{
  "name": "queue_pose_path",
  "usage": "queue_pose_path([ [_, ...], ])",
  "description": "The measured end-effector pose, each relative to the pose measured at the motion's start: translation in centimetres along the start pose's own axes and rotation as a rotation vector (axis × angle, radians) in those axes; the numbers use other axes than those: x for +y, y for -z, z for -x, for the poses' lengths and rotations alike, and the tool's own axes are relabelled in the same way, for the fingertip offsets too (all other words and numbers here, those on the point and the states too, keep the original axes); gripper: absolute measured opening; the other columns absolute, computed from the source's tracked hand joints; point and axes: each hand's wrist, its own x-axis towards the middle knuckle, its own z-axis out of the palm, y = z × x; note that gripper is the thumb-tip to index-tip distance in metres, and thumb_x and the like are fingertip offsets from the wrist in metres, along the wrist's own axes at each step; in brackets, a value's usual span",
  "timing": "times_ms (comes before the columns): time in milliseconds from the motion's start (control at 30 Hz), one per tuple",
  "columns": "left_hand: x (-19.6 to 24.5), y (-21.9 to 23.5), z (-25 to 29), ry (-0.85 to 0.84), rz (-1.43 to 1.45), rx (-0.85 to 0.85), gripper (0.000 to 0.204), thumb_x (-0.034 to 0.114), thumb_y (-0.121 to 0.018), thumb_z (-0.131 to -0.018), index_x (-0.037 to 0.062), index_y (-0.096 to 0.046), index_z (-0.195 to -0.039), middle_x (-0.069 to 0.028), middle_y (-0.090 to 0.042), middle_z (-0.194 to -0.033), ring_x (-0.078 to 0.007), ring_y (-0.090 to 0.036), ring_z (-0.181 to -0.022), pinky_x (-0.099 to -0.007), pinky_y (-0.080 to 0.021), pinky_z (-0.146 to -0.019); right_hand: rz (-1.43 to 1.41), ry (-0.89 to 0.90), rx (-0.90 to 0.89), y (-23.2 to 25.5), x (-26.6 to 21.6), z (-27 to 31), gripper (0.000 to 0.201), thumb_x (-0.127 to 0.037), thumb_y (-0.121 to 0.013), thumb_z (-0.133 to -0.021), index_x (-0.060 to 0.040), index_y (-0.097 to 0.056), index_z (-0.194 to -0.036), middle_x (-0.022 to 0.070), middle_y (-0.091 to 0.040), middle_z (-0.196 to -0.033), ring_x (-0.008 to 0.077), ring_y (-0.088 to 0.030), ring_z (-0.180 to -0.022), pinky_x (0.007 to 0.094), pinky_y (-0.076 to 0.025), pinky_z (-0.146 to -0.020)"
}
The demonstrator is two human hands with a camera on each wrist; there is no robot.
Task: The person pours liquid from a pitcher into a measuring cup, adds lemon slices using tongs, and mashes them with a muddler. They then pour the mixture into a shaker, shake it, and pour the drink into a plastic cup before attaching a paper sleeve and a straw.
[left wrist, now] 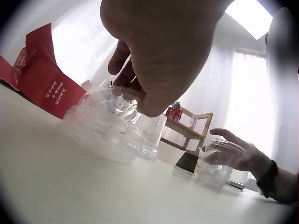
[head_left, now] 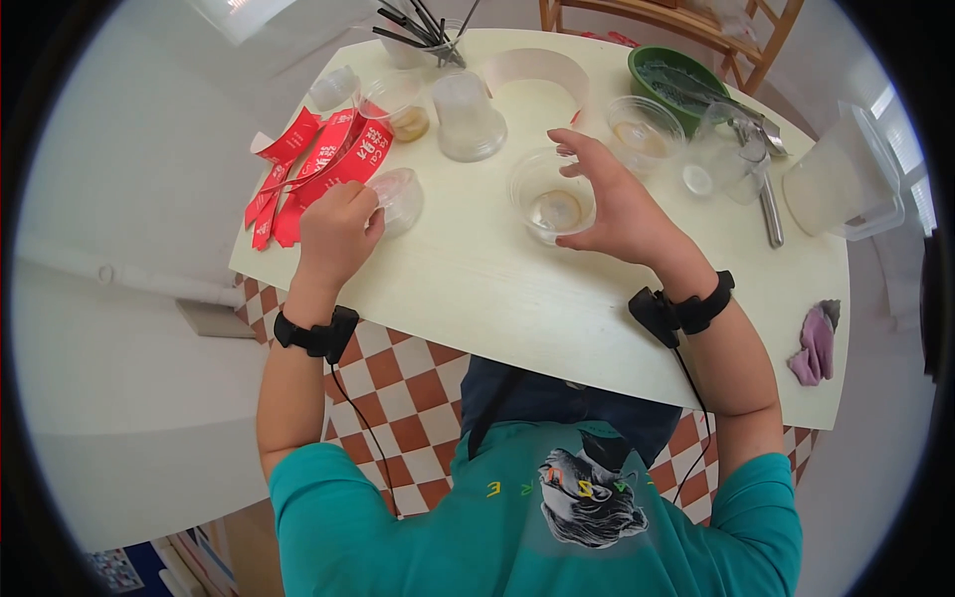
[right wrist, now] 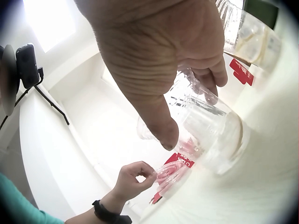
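Fingers of the left hand (head_left: 338, 234) pinch the rim of a clear plastic piece (head_left: 401, 202), which looks like stacked lids or a shallow cup, at the table's left. In the left wrist view the clear stack (left wrist: 105, 133) lies beneath the fingertips. The right hand (head_left: 632, 214) is spread in a wide C around a clear cup (head_left: 553, 211) standing upright; its index finger is raised. The right wrist view has the thumb (right wrist: 163, 128) before this cup (right wrist: 217, 135) and other fingers behind; firm contact cannot be told.
Red printed strips (head_left: 323, 164) lie at the left. Behind stand an upturned cup (head_left: 468, 119), black sticks in a container (head_left: 438, 35), a pale curved band (head_left: 542, 68) and a green bowl (head_left: 652, 60). A large tub (head_left: 846, 174) and purple cloth (head_left: 816, 343) are at the right.
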Motion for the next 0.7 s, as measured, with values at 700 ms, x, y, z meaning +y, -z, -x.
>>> queue_pose_path([
  [700, 8.2, -6.3, -7.9, 0.285, 1.151, -0.455, 0.013, 0.006, -0.061, -0.087, -0.0013, -0.06, -0.098, -0.0017, -0.061, -0.082, -0.007, -0.055, -0.074, -0.0223, -0.047, -0.068, -0.366, -0.112, 0.164, -1.6, 1.7, 0.8, 0.12, -0.008, -0.09, -0.053, -0.0106, -0.015, -0.145, 0.0221, -0.047, -0.131, 0.0316, -0.048, -0.125, 0.0422, -0.039, -0.107],
])
